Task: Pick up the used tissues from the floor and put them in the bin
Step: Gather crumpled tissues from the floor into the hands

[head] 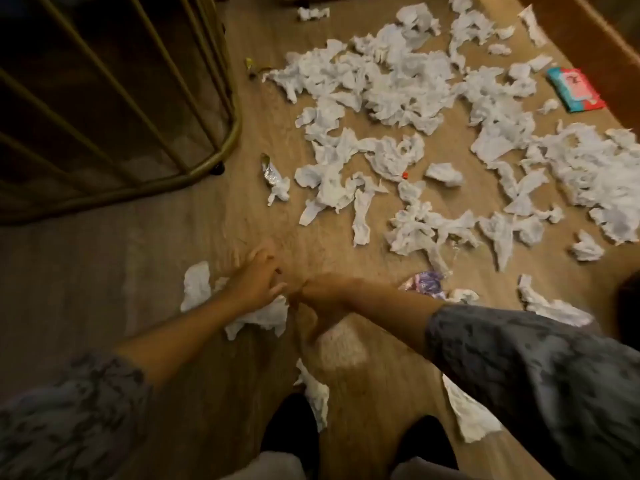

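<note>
Several crumpled white tissues (391, 84) are strewn across the wooden floor (214, 220), thickest at the upper right. My left hand (256, 278) reaches down with its fingers spread and rests over a tissue (266, 317); another tissue (195, 285) lies just to its left. Beside it, my right hand (322, 299) has its fingers curled downward on a motion-blurred white tissue (341, 348). More tissues lie near my feet (317, 396) (471, 417). No bin is in view.
A gold wire frame (221, 109) stands at the upper left. A pink and teal wipes packet (575, 90), a foil wrapper (268, 171) and a purple wrapper (426, 282) lie among the tissues. My dark shoes (291, 427) are at the bottom.
</note>
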A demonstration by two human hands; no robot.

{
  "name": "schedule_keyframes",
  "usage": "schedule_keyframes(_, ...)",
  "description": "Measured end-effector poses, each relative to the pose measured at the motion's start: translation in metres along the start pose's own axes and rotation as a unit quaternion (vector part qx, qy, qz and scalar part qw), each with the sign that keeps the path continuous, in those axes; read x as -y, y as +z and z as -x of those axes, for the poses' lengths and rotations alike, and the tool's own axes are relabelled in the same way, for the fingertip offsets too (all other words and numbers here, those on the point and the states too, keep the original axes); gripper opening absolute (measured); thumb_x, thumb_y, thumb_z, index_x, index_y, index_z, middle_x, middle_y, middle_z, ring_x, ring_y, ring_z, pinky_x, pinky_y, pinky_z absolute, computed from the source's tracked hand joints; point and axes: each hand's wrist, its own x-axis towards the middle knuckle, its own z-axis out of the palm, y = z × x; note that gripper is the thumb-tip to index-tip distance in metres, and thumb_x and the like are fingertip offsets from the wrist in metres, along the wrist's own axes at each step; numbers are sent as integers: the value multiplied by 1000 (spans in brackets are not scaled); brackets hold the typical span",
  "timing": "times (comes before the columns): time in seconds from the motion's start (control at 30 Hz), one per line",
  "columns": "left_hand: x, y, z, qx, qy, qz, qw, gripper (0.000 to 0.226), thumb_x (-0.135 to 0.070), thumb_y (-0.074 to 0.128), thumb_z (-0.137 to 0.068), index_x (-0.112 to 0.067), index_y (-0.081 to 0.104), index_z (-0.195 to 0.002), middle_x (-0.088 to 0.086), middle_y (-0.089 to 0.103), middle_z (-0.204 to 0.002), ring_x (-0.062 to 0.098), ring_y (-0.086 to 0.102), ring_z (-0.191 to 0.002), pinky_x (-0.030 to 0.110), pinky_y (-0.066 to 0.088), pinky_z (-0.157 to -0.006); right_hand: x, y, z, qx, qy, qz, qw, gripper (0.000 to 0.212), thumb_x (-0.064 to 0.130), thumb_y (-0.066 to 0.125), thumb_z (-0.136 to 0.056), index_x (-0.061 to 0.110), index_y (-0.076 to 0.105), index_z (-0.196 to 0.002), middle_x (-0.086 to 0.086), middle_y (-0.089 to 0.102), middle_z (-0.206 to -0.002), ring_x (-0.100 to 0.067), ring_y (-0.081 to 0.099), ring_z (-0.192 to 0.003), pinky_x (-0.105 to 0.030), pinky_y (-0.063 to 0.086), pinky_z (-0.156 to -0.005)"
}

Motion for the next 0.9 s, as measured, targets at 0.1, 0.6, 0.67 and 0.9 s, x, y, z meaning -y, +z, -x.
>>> schedule_keyframes(0.1, 18, 34, 28, -100, -109, 6, 989, 80, -69, 58, -76, -16, 47, -135, 14, 34, -149, 33, 24, -139, 45, 11, -114, 18, 36, 0, 81, -65, 17, 994, 86, 57, 77, -71, 17, 43, -139, -7, 56, -131, -28, 51, -119, -40, 43, -99)
schedule_keyframes(0.6, 72, 76, 46, -313, -235, 221, 893, 21, -1, 66, -82, 1, 57, -101, 17, 56, -117, 34, 54, -107, 29, 41, -84, 11, 103, -22, 12, -93, 23, 995, 38, 47, 53, -89, 12, 63, -80, -8, 65, -74, -25, 59, -65, -38, 50, -67)
schedule_keyframes(0.67, 61, 67, 48, -314, -232, 281, 877, 18, 8, 57, -84, -5, 55, -96, 10, 59, -98, 26, 59, -82, 22, 46, -61, 1, 106, -26, -37, -51, -9, 998, 45, 52, 40, -82, 13, 63, -78, -3, 62, -71, -21, 58, -62, -35, 51, -61)
schedule_keyframes(0.9, 10, 24, 3, -277, -143, 376, 873, 14, -16, 54, -84, -7, 62, -76, 8, 60, -87, 21, 57, -80, 24, 44, -62, -27, 36, 2, -200, 27, -130, 971, 11, 8, 56, -88, 10, 57, -99, -6, 63, -86, -16, 53, -74, -29, 39, -63)
